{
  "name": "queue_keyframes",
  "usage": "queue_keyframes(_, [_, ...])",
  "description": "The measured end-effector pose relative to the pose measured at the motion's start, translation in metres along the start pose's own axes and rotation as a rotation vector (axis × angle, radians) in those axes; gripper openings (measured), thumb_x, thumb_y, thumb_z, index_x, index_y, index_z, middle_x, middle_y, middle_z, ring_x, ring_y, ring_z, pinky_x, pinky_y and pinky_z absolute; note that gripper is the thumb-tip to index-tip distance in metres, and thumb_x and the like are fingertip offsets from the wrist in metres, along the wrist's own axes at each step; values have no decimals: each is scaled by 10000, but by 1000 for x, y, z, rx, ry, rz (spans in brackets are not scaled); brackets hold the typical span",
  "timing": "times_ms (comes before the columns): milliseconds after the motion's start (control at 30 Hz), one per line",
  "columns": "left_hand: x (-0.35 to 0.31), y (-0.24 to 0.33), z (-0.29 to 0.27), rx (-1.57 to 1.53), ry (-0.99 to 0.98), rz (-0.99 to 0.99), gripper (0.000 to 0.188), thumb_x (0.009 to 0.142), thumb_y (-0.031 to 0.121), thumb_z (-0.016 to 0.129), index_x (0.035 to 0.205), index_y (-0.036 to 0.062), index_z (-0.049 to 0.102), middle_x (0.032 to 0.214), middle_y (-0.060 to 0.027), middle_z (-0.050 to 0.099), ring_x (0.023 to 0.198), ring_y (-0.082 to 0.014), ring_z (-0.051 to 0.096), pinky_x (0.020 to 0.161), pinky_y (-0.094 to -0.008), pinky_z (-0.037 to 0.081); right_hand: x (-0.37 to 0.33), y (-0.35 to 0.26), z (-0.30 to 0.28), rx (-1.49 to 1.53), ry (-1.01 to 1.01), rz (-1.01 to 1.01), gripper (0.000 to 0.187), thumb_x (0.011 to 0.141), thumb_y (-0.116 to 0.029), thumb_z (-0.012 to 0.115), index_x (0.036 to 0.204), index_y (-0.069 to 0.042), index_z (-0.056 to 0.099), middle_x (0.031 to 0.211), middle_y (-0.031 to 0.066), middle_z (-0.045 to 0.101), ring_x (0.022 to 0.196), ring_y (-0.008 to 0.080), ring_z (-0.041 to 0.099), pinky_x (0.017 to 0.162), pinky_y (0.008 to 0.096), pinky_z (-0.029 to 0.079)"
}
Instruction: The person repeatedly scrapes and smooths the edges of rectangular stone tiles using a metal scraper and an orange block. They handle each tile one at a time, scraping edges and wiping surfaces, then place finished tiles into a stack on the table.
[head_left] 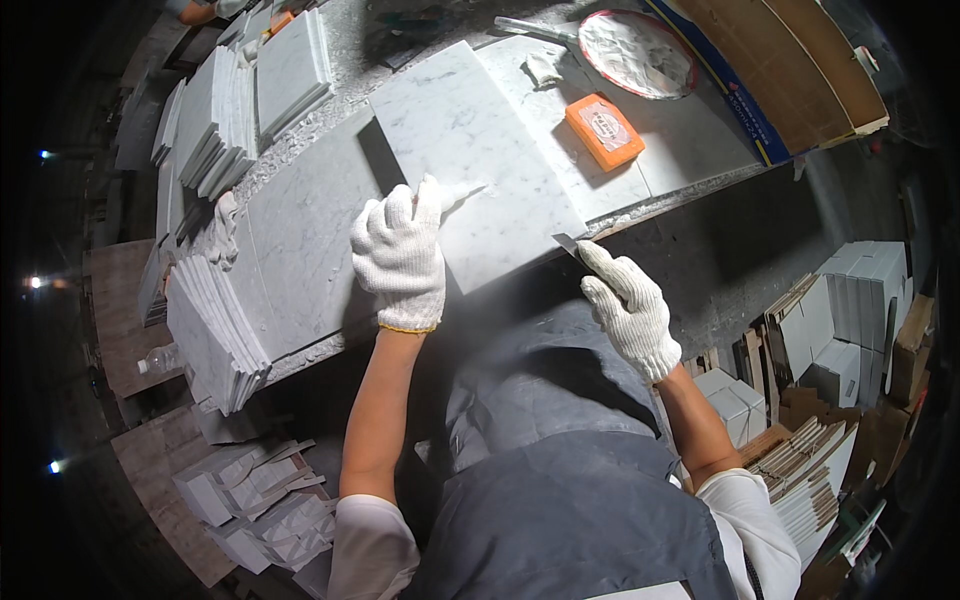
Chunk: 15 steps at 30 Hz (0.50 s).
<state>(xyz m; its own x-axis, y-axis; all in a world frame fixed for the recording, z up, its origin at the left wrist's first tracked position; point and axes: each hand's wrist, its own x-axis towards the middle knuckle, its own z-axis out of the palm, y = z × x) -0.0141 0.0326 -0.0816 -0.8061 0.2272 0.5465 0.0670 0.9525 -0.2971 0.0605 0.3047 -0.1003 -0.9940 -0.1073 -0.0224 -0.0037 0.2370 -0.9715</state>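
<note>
A pale grey-veined marble tile [490, 150] lies at an angle on the workbench, its near corner over the front edge. My left hand [400, 255], in a white knit glove, is closed at the tile's left edge. A pale pointed shape [463, 195] shows by its fingertips; I cannot tell whether the hand grips it or the tile. My right hand [630, 305], gloved too, is closed on a scraper [567, 243] with a flat metal blade near the tile's right corner. The scraper's handle is hidden. Right of the tile lies an orange block [604, 132] with a pale label.
A red-rimmed round dish [637, 55] holds white material, beside a crumpled white scrap [543, 69]. An open cardboard box [800, 60] stands at the far right. Stacked tiles [215, 335] line the bench's left side. Cartons [865, 300] stand at right, offcuts [260, 500] lower left.
</note>
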Motion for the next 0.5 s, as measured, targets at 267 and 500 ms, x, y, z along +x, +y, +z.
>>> queue_keyframes(267, [-8,-3,-3,-407,-34,-288,463,842,128,813,1292,144,703,1187,-66,663,1072,-280,645,945,-429,534,0,9,-1,15,36,-57,410,1015,-118,699,1407,-15,639,835,-31,522,625,36,490,547,221,423])
queue_keyframes(500, [-24,-91,34,-821,-26,-1028,471,893,230,798,1303,51,649,1184,-130,715,1061,-245,670,946,-382,528,-3,9,-4,242,28,160,439,997,-87,671,1413,44,614,1213,114,714,1070,177,652,962,302,504])
